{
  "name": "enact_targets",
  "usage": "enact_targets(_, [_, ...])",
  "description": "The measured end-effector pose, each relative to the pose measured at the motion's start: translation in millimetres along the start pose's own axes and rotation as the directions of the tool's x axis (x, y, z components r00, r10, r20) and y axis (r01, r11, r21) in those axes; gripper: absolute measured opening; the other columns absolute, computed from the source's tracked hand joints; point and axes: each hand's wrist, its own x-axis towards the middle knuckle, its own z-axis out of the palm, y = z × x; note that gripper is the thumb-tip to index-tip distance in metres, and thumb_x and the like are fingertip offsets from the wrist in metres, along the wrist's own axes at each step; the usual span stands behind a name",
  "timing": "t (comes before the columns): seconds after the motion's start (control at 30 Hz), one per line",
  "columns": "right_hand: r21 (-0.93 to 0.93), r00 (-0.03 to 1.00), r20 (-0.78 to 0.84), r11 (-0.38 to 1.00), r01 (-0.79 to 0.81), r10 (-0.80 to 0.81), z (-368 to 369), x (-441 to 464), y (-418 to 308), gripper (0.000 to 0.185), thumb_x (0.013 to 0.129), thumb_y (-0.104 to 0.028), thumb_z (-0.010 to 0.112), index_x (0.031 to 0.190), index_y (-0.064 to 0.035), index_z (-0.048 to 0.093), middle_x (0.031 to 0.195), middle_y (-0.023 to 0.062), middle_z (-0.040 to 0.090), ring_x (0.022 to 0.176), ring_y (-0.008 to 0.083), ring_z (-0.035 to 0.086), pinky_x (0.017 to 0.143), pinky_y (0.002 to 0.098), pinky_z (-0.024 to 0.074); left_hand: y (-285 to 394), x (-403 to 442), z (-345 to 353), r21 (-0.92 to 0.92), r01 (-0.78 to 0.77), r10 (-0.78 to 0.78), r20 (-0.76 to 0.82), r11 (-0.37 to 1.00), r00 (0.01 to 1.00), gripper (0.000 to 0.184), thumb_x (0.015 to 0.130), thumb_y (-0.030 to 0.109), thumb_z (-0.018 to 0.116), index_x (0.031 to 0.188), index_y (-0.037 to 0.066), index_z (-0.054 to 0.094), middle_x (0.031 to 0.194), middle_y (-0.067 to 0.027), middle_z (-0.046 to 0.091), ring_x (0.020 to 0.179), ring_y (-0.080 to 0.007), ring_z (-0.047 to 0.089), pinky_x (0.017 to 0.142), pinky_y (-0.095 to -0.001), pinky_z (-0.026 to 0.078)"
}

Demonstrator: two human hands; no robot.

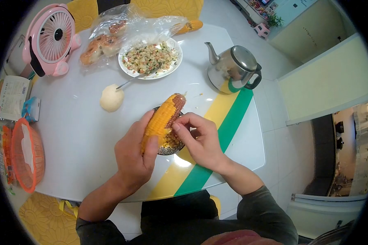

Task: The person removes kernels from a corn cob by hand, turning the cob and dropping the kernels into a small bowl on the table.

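Observation:
My left hand [135, 153] is wrapped round the lower part of a corn cob [162, 117], which tilts up and to the right. Yellow kernels cover most of it, while a strip along its right side and tip is bare and reddish brown. The thumb and forefinger of my right hand [200, 139] are pinched together against the cob's right side; whether a kernel sits between them is hidden. Directly below the cob is a dark patterned bowl [170, 151] holding loose yellow kernels, partly covered by the cob and my hands.
Beyond the bowl are a plate [177, 65] of fried rice with a spoon, a pale bun [111, 98] and bagged bread [104, 43]. A metal kettle [233, 67] stands at right. On the left are a pink fan [53, 38] and an orange basket [40, 163].

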Motion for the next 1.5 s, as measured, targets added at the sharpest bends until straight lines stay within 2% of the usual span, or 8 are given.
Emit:
enact_targets(0.23, [-0.143,0.997,-0.034,0.988,0.061,-0.067,-1.4,1.6,-5.4,0.008,0.095,-0.006,0.074,0.098,0.0008,0.07,0.085,0.0019,0.068,0.071,0.0051,0.057,0.056,0.0212,0.042,-3.8,0.7,-4.1,-0.087,0.04,-0.044,-0.043,0.995,0.998,0.041,0.101,0.011,0.053,0.139,-0.007,0.056,0.116,-0.0264,0.07,0.1,-0.0342,0.074,0.089,-0.0386,0.057])
enact_targets(0.33, [-0.163,0.994,-0.046,0.982,0.093,-0.101,0.4,1.8,-3.3,0.011,0.091,-0.005,0.077,0.097,0.0008,0.07,0.081,0.0066,0.067,0.064,0.0097,0.057,0.057,0.0259,0.045,2.2,-0.2,-7.6,-0.104,0.129,-0.127,0.026,0.986,0.992,0.046,0.106,0.014,0.039,0.142,-0.011,0.053,0.126,-0.0249,0.068,0.117,-0.0282,0.067,0.104,-0.0373,0.049])
enact_targets(0.7, [-0.124,0.996,-0.056,0.991,0.058,-0.065,0.8,2.0,-7.7,0.021,0.087,-0.006,0.082,0.103,0.0008,0.069,0.081,0.004,0.066,0.065,0.0093,0.056,0.059,0.0252,0.0458,2.2,-0.3,-6.9,-0.096,0.131,-0.129,0.03,0.987,0.991,0.045,0.106,0.013,0.039,0.142,-0.01,0.053,0.125,-0.0243,0.068,0.117,-0.0273,0.067,0.104,-0.037,0.049])
enact_targets(0.8, [-0.131,0.996,-0.037,0.988,0.08,-0.086,-1.2,1.8,-11.3,0.019,0.089,-0.005,0.08,0.103,0.001,0.07,0.082,0.0058,0.068,0.066,0.0112,0.058,0.06,0.0262,0.0469,2.3,-0.4,-6.6,-0.091,0.134,-0.131,0.032,0.987,0.991,0.045,0.106,0.013,0.039,0.142,-0.01,0.053,0.125,-0.0242,0.068,0.116,-0.0272,0.067,0.104,-0.037,0.049])
enact_targets(0.93, [-0.185,0.977,-0.032,0.962,0.201,-0.21,-2.3,2.3,-4.7,0.013,0.092,-0.002,0.075,0.105,0.0011,0.072,0.085,0.0087,0.07,0.067,0.0148,0.061,0.061,0.0279,0.0486,1.7,-0.2,-7.7,-0.081,0.117,-0.115,0.032,0.99,0.993,0.045,0.106,0.013,0.039,0.142,-0.01,0.053,0.127,-0.0244,0.068,0.116,-0.0269,0.067,0.103,-0.0371,0.05])
enact_targets(1.03, [-0.194,0.976,-0.032,0.959,0.205,-0.215,-2.7,2.2,-4.0,0.013,0.093,0.001,0.071,0.106,0.0014,0.073,0.088,0.0109,0.07,0.07,0.0162,0.063,0.063,0.0287,0.0495,-3.1,0.6,-4.9,-0.067,0.038,-0.041,-0.04,0.997,0.998,0.042,0.101,0.01,0.053,0.139,-0.006,0.057,0.118,-0.0268,0.07,0.101,-0.0359,0.074,0.089,-0.0398,0.057])
enact_targets(1.2, [-0.203,0.98,-0.062,0.964,0.174,-0.189,-1.4,2.0,-8.7,0.021,0.092,0.006,0.067,0.111,0.0015,0.072,0.094,0.0119,0.07,0.075,0.0156,0.063,0.065,0.0283,0.0496,-3.4,-0.2,-3.9,-0.09,0.047,-0.052,-0.051,0.995,0.997,0.042,0.102,0.012,0.052,0.139,-0.007,0.057,0.118,-0.0266,0.071,0.101,-0.035,0.074,0.089,-0.0397,0.057])
enact_targets(1.5, [-0.155,0.992,-0.033,0.981,0.117,-0.123,-1.3,0.6,-12.0,0.026,0.091,-0.005,0.076,0.116,0.0014,0.072,0.097,0.0102,0.072,0.076,0.0151,0.062,0.067,0.0281,0.05,-1.7,-1.3,-4.7,-0.102,0.081,-0.085,-0.037,0.992,0.996,0.043,0.102,0.013,0.052,0.139,-0.007,0.057,0.119,-0.027,0.07,0.102,-0.0349,0.074,0.09,-0.0394,0.057])
